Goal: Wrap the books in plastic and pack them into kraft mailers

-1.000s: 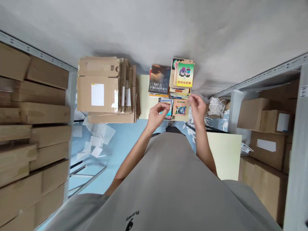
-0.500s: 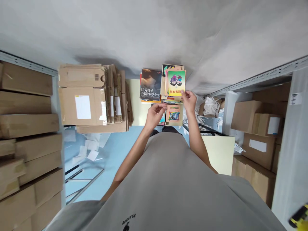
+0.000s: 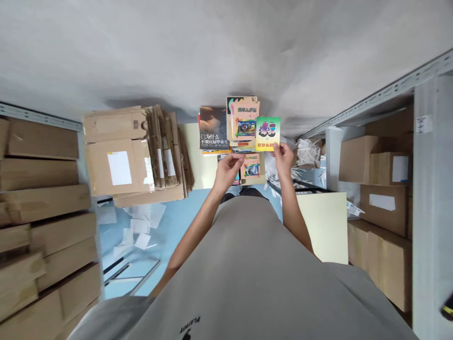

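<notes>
My right hand [image 3: 284,159] pinches the lower edge of a green and yellow book [image 3: 268,134] with cartoon figures on its cover. That book is held up at the right of a stack topped by a pink book [image 3: 245,122]. My left hand [image 3: 228,170] is closed, thumb and forefinger together, just below the stacks; whatever is between the fingertips is hidden. Beside it lies another pink book [image 3: 252,169] with a picture on the cover. A dark book [image 3: 213,127] tops the stack to the left.
Flattened cardboard boxes [image 3: 118,165] are piled left of the books on the pale table [image 3: 203,177]. Shelves of cartons [image 3: 67,226] stand at the left, and more cartons [image 3: 384,203] at the right. Paper scraps [image 3: 139,226] lie on the blue floor. A box of shredded paper [image 3: 307,153] stands at the right.
My right hand has moved the green and yellow book right and slightly down, off the stack, uncovering the pink book beneath. My left hand stays in nearly the same place.
</notes>
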### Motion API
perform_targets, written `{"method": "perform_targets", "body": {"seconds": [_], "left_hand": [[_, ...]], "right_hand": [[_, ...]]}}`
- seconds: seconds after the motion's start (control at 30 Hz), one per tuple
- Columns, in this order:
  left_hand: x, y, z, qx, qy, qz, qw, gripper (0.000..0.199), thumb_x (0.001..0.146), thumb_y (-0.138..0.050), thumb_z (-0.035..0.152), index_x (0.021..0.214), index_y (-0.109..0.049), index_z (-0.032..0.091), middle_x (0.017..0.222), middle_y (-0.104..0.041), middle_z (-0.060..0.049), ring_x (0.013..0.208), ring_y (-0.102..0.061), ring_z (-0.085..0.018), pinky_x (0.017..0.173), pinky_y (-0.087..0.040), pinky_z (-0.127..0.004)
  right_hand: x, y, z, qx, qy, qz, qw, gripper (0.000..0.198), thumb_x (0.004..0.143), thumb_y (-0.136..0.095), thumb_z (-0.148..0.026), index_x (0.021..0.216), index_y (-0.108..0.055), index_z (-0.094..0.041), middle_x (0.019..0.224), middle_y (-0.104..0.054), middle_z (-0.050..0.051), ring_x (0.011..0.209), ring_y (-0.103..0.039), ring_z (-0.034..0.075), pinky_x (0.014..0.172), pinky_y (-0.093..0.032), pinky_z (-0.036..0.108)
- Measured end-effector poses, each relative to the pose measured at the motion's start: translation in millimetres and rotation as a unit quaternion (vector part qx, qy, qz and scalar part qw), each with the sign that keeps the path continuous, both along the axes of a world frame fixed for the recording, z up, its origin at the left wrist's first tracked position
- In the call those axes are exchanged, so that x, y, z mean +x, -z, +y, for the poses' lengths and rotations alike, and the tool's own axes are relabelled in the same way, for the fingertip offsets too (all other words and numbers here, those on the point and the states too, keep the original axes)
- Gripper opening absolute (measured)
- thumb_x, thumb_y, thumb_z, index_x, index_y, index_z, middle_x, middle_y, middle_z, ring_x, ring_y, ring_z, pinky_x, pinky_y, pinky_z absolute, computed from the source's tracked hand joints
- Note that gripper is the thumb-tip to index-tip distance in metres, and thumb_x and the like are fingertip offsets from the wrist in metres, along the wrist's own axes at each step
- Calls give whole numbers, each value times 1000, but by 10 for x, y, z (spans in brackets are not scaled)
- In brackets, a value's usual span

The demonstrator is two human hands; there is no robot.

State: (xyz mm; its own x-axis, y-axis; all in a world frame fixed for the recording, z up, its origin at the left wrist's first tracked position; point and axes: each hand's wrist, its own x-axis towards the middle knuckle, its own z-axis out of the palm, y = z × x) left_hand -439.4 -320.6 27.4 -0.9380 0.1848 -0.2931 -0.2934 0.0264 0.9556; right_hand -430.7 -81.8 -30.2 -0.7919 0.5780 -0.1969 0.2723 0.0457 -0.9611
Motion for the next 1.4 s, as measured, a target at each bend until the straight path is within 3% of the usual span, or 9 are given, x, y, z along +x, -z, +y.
{"method": "perform_targets", "body": {"seconds": [0.23, 0.47, 0.57, 0.63, 0.73, 0.9, 1.03, 1.17, 1.4], "left_hand": [[283, -21, 0, -5, 37, 18, 999, 56, 93, -93, 75, 109, -86, 23, 124, -91, -16, 123, -86, -34, 112, -67, -49], [847, -30, -93, -47, 63, 95, 992, 67, 91, -94, 78, 133, -89, 26, 158, -81, -18, 150, -75, -38, 113, -67, -47], [1160, -28, -148, -41, 138, 84, 986, 64, 90, -93, 84, 117, -94, 25, 130, -92, -15, 125, -84, -36, 101, -68, -44], [1383, -24, -164, -17, 187, 59, 980, 66, 90, -91, 89, 103, -95, 25, 103, -92, -10, 98, -85, -32, 88, -67, -41], [1722, -11, -134, 35, 193, 18, 980, 71, 83, -95, 93, 97, -94, 23, 92, -90, -7, 82, -80, -26, 78, -64, -38], [2224, 0, 20, 108, 151, -60, 981, 72, 76, -104, 87, 105, -94, 22, 99, -91, -5, 88, -82, -23, 85, -67, -37], [2601, -10, 200, 117, 206, -101, 966, 68, 78, -106, 83, 110, -92, 25, 102, -92, -5, 90, -84, -23, 82, -69, -37], [3004, -27, 384, 147, 276, -163, 936, 58, 86, -105, 76, 113, -91, 26, 109, -92, -7, 102, -88, -26, 88, -74, -39], [3604, -74, 822, 145, 280, -209, 926, 55, 75, -114, 68, 107, -94, 27, 122, -95, -5, 106, -89, -26, 87, -76, -36]], "right_hand": [[605, -232, 52, 10, 24, 17, 1000, 73, 76, -88, -94, 96, -78, -25, 92, -80, 4, 89, -74, 25, 85, -65, 39], [1339, -663, -130, 3, -131, 32, 991, 70, 83, -91, -92, 83, -77, -24, 76, -68, -2, 73, -59, 17, 68, -52, 31], [1683, -822, -275, 22, -157, 35, 987, 76, 87, -89, -94, 69, -61, -25, 67, -52, -5, 67, -46, 14, 60, -42, 29], [1934, -875, -349, 27, -139, 25, 990, 79, 86, -89, -95, 66, -56, -26, 65, -49, -5, 66, -45, 14, 58, -41, 29], [2373, -884, -385, 4, -72, 22, 997, 72, 80, -95, -94, 83, -73, -26, 79, -71, -1, 75, -63, 19, 67, -56, 33], [3258, -886, -395, -56, 33, 64, 996, 78, 77, -104, -86, 128, -81, -31, 113, -90, 5, 96, -82, 27, 87, -71, 44], [3893, -920, -497, -66, 83, 86, 991, 65, 85, -102, -82, 120, -84, -30, 115, -93, 7, 99, -86, 27, 91, -74, 47], [4372, -928, -495, -80, 153, 96, 980, 69, 82, -100, -90, 116, -86, -31, 111, -93, 5, 97, -86, 27, 86, -75, 46], [5108, -927, -215, -37, 219, 87, 971, 66, 89, -94, -88, 125, -87, -33, 107, -91, 4, 96, -84, 28, 85, -72, 47]]}}
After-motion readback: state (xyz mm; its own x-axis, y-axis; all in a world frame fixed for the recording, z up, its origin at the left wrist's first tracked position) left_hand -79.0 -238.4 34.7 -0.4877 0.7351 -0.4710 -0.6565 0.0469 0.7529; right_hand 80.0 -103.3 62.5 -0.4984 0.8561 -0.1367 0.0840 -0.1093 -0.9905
